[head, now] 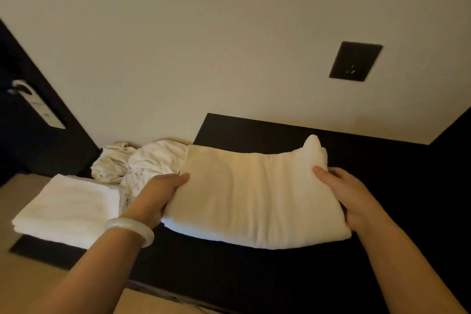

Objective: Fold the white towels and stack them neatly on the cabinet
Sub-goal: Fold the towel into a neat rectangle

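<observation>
A folded white towel [254,194] lies across the dark cabinet top [280,130] in the middle of the head view. My left hand [160,194] grips its left edge, thumb on top and fingers underneath. My right hand [349,194] grips its right edge the same way. One corner of the towel sticks up at the far right. On the cabinet's left end sits another folded white towel [66,209]. Behind that one, against the wall, lies a crumpled heap of white towels [137,163].
A beige wall rises right behind the cabinet and carries a dark socket plate [354,61]. A dark door with a metal handle [23,89] stands at the left. Pale floor [15,275] shows below the cabinet's front edge. A white bangle [130,229] circles my left wrist.
</observation>
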The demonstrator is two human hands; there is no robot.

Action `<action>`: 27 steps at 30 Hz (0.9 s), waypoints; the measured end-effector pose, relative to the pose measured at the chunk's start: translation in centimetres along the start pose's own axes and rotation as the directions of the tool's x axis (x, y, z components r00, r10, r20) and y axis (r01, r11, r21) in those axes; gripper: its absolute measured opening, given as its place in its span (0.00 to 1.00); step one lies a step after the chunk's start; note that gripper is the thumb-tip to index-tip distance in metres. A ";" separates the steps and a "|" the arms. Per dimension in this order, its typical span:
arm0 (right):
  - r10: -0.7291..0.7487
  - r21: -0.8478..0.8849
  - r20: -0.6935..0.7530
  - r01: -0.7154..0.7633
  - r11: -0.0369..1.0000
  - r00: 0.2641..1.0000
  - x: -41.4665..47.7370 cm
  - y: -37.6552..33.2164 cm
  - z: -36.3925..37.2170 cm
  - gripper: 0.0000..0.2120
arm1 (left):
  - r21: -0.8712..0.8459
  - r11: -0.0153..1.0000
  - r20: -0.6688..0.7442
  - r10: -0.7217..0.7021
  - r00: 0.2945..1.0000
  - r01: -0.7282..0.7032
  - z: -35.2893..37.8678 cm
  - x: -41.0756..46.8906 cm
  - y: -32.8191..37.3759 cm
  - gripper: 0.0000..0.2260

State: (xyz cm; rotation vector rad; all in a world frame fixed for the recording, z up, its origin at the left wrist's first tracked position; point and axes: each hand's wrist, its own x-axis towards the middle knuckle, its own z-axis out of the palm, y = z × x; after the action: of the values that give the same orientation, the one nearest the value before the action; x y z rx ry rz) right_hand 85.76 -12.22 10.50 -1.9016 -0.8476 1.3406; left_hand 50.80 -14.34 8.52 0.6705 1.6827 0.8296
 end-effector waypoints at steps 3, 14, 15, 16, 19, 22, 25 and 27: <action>-0.053 -0.022 0.084 0.055 0.998 0.995 -0.4 -1.2 4.9 0.20 | -0.032 0.999 -0.100 0.033 0.994 -0.036 -4.4 -1.1 -0.7 0.11; -0.125 -0.068 0.341 0.157 0.985 0.932 -6.2 -3.2 27.3 0.18 | -0.218 0.976 -0.309 -0.059 0.949 -0.010 -26.6 -0.8 -6.4 0.09; -0.136 -0.064 0.345 0.167 0.984 0.929 -6.9 -2.7 29.8 0.18 | -0.220 0.975 -0.312 -0.056 0.948 -0.015 -28.8 -0.2 -7.1 0.09; -0.147 -0.055 0.344 0.176 0.983 0.927 -7.5 -2.0 32.2 0.17 | -0.230 0.973 -0.316 -0.057 0.947 -0.018 -31.0 0.5 -7.8 0.09; -0.133 -0.025 0.315 0.148 0.989 0.940 -8.6 0.4 39.0 0.17 | -0.240 0.970 -0.347 -0.056 0.936 -0.031 -36.6 2.5 -9.8 0.06; -0.099 -0.015 0.283 0.107 0.994 0.954 -9.2 2.6 43.9 0.19 | -0.198 0.980 -0.347 -0.065 0.936 -0.006 -40.6 4.6 -11.0 0.06; -0.040 0.020 0.251 0.037 0.999 0.967 -8.9 4.6 47.6 0.18 | -0.139 0.990 -0.315 -0.071 0.946 0.028 -43.7 7.7 -11.7 0.09; -0.008 0.072 0.249 -0.011 0.997 0.969 -8.1 5.6 49.4 0.17 | -0.093 0.995 -0.300 -0.067 0.951 0.041 -44.8 9.9 -11.7 0.08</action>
State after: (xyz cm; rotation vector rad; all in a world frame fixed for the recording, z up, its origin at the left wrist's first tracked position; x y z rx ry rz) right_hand 37.18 -14.86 -2.71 -1.7011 -0.9051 1.6127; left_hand 4.70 -22.05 0.83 0.4514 1.9186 0.9989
